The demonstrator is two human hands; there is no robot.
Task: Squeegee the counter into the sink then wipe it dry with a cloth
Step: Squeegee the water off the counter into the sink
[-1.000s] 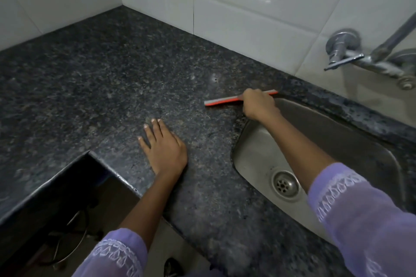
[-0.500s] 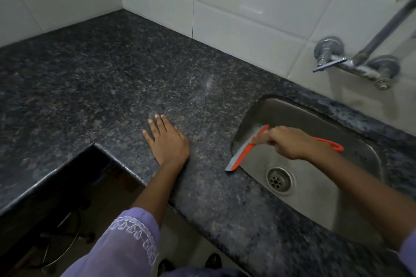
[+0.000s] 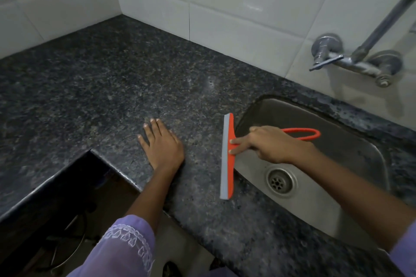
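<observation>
Still at the squeegee stage, by the look of it; no cloth in view, drying yet to come

Dark speckled granite counter (image 3: 112, 87), glossy. Oval steel sink (image 3: 351, 164) sunk into it, matte. Left of the sink, left hand (image 3: 163, 145) flat on the stone, fingers straight. At the sink's left rim, orange plastic squeegee with grey rubber blade (image 3: 227, 157), gripped by right hand (image 3: 273, 145), two fingers extended along the head

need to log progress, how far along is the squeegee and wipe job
Still in the squeegee stage. The right hand grips the orange squeegee, its blade on the counter beside the sink; the left hand rests flat. No cloth is in view, so the drying wipe remains.
</observation>
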